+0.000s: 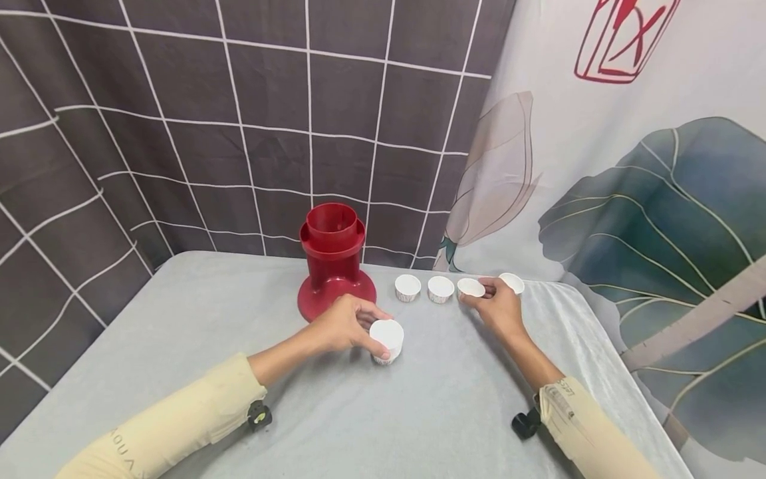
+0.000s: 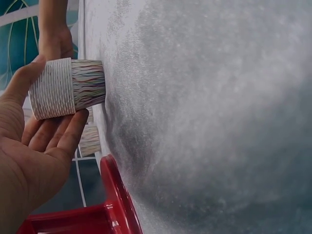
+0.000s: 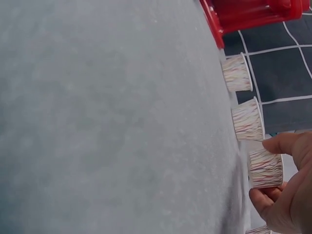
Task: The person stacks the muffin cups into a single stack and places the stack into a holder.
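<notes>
My left hand (image 1: 342, 326) grips a stack of nested white paper cups (image 1: 386, 338) on the grey cloth, thumb on the near side. In the left wrist view, the stack (image 2: 68, 88) shows many close rims and a wavy coloured-line pattern on the lowest cup. Farther right, my right hand (image 1: 503, 307) pinches a single paper cup (image 1: 471, 288) in a row along the back of the table. The right wrist view shows thumb and fingers on either side of that cup (image 3: 266, 168). Two more cups (image 1: 407, 287) (image 1: 440, 289) stand to its left, another (image 1: 512, 283) to its right.
A red plastic stand (image 1: 332, 266) with a round base and open tubular top is at the back, left of the cups. Grey cloth (image 1: 419, 412) covers the table. Behind hang a dark grid-patterned curtain (image 1: 269, 93) and a leaf-print one (image 1: 658, 199).
</notes>
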`<state>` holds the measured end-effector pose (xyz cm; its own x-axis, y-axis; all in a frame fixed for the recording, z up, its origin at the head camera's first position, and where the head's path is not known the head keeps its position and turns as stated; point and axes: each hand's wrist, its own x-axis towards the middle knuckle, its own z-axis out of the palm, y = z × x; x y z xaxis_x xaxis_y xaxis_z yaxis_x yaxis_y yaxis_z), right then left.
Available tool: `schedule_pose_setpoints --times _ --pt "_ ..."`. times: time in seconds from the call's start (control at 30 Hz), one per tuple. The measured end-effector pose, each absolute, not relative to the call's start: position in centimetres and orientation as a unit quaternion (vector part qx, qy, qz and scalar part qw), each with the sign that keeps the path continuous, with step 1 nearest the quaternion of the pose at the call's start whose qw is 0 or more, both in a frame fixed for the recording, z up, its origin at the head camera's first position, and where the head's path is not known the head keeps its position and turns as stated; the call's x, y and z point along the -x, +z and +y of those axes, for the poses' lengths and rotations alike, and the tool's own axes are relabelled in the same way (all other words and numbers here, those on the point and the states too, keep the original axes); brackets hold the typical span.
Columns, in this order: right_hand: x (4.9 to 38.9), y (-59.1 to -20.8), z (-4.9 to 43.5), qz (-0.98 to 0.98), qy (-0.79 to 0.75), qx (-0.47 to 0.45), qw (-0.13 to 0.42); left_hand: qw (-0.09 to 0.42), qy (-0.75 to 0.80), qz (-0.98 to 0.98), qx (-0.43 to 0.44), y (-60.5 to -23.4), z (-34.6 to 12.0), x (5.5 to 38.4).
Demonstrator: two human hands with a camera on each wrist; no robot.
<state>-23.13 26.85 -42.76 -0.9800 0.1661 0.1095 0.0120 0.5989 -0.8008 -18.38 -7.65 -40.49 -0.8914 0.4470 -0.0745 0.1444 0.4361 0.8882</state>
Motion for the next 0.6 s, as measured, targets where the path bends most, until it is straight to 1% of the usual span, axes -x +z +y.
schedule_pose_setpoints --times 0.37,0.6 --pt "22.9 -41.7 25.9 -0.873 0.471 0.043 0.121 0.151 0.501 0.833 -0.178 -40.6 -7.7 18.5" --pt "22.5 -40.8 24.7 -0.851 0.511 0.022 0.118 0.154 0.502 0.832 -0.177 -40.6 -7.7 18.5"
